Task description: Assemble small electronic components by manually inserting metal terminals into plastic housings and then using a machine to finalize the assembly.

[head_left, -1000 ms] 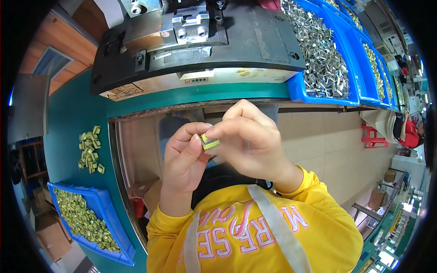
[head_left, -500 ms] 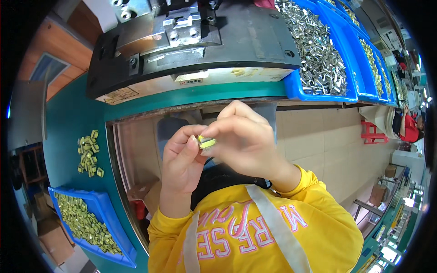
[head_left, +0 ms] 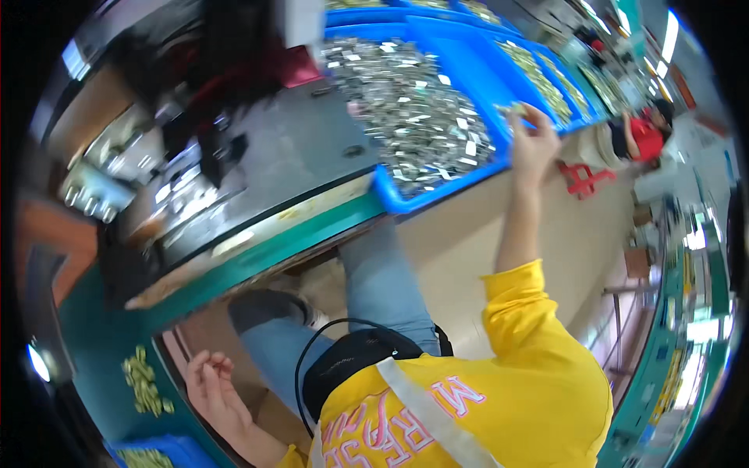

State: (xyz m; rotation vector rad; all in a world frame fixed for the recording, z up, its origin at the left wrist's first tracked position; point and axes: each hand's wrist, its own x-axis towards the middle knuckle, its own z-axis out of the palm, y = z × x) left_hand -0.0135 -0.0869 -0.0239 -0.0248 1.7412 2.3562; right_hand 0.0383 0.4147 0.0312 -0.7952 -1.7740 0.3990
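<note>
My right hand [head_left: 533, 148] is stretched out to the far right, over the near edge of the blue trays. Its fingertips pinch a small yellow-and-metal block [head_left: 510, 109], blurred by motion. Down at the left, my left hand [head_left: 218, 394] hangs beside the table edge with loosely bent, parted fingers and nothing visible in it. Closest to it on the green table lies a small heap of yellow-green blocks [head_left: 142, 382]. A blue tray [head_left: 187, 451] of similar blocks is partly cut off by the lower edge.
A black machine base [head_left: 289, 148] with blurred metal fixtures fills the upper left. Beside it stands a blue bin [head_left: 388, 191] heaped with silver metal pieces, with further blue trays [head_left: 460, 58] beyond. A red stool [head_left: 583, 179] and a seated person in red [head_left: 646, 139] are farther right.
My hands have parted from around the small block. The right hand has carried it up and right to the blue trays; the left has dropped toward the lower left. The view has turned right.
</note>
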